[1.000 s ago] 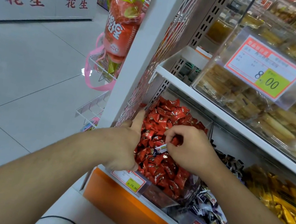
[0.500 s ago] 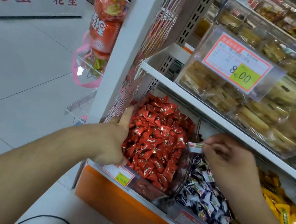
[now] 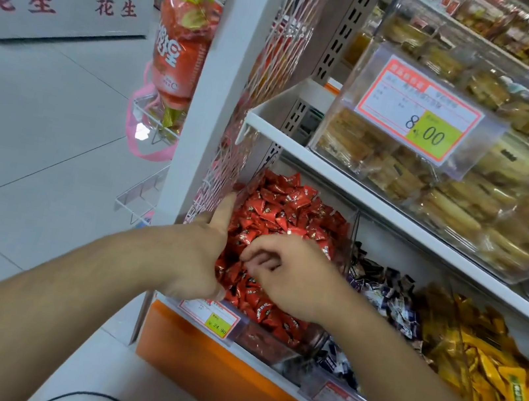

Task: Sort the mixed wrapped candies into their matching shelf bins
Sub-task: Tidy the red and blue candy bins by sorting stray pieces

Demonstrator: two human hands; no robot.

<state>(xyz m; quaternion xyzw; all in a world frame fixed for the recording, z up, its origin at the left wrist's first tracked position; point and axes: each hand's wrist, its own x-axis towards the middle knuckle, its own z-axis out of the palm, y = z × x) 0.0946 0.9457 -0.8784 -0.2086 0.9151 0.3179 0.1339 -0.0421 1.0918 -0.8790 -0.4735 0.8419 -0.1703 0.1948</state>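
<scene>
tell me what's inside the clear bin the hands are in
The clear bin is heaped with red wrapped candies. The right hand and left hand cover the middle of the heap, so any stray candy beneath them, or in the right hand's grip, cannot be seen.

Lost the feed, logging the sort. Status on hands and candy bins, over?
Left hand on red candy bin left edge. Right hand curled over red candies, contents unclear. Nothing blocking.

Both forearms were bare to the edge of view, with no sleeves, watch, bracelet or gloves on them. The left hand [image 3: 201, 259] and the right hand [image 3: 292, 281] wore no rings, and the fingernails were short and unpainted.
</scene>
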